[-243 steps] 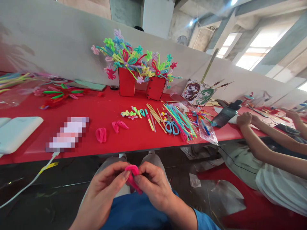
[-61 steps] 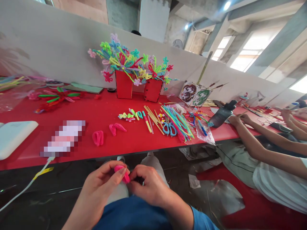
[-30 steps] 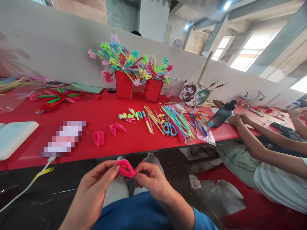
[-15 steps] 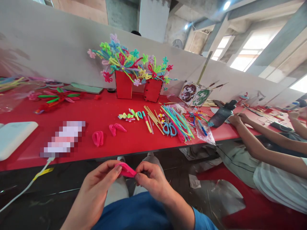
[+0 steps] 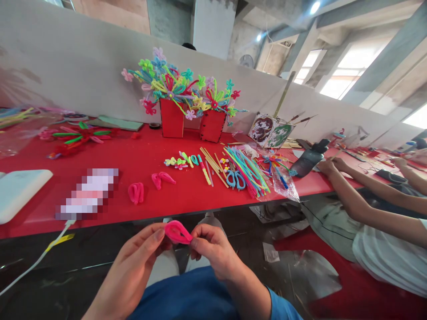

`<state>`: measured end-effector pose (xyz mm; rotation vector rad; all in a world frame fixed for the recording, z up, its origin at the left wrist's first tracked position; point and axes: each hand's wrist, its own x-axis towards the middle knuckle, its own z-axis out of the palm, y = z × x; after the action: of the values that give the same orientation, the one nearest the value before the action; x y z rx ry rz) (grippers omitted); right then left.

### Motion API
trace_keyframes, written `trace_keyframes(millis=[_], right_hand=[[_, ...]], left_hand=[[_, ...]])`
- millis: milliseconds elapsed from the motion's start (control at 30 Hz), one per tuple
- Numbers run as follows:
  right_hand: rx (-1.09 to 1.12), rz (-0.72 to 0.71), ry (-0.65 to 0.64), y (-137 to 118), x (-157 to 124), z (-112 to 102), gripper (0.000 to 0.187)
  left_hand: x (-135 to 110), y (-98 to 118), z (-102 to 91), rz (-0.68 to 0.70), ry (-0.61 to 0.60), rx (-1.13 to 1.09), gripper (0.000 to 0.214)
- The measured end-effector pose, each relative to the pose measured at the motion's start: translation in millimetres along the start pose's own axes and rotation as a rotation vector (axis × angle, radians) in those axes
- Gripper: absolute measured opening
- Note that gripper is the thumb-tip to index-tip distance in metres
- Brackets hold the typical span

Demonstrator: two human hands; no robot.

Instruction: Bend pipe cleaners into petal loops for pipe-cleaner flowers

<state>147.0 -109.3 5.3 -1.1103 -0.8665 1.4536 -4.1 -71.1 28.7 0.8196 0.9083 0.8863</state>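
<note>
A fuzzy pink pipe-cleaner loop [image 5: 171,231] stretches between my hands, just in front of the table edge and above my lap. My left hand [image 5: 135,258] has its thumb and fingers closed on the loop's rounded left end. At the pointed right end, my right hand [image 5: 213,251] pinches it between thumb and forefinger. An opening shows in the middle of the loop. Nearest on the red table [image 5: 187,198] lie folded pink pipe-cleaner loops, one bundle [image 5: 136,193] at the left and another [image 5: 163,179] beside it.
Blue-handled scissors [image 5: 235,179], wooden sticks [image 5: 213,164] and loose pipe cleaners [image 5: 247,171] lie mid-table. Two red boxes [image 5: 172,120] of pipe-cleaner flowers stand behind. A cabled phone [image 5: 90,193] is at left. At right are a dark bottle [image 5: 308,159] and another person's arms [image 5: 356,191].
The pink loop has been turned and spread, so its opening now faces me. Both hands keep hold of it and have shifted only slightly.
</note>
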Motion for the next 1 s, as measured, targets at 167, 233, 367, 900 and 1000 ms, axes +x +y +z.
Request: trace_keyframes(millis=[167, 233, 367, 900, 1000], right_hand=[[0.024, -0.005, -0.016, 1, -1, 0, 0.021], [0.026, -0.003, -0.028, 1, -1, 0, 0.024], [0.028, 0.000, -0.039, 0, -1, 1, 0.023], [0.115, 0.032, -0.117, 1, -1, 0, 0.016], [0.187, 0.064, -0.140, 2, -2, -1, 0.016]], left_hand=[[1, -7, -4.9, -0.019, -0.020, 0.001, 0.021], [1, -8, -5.9, -0.014, -0.012, 0.004, 0.020], [1, -6, -2.9, -0.010, 0.008, -0.018, 0.021], [-4, 3, 6.4, 0.060, 0.114, -0.001, 0.018], [-5, 2, 4.9, 0.069, 0.061, -0.006, 0.017]])
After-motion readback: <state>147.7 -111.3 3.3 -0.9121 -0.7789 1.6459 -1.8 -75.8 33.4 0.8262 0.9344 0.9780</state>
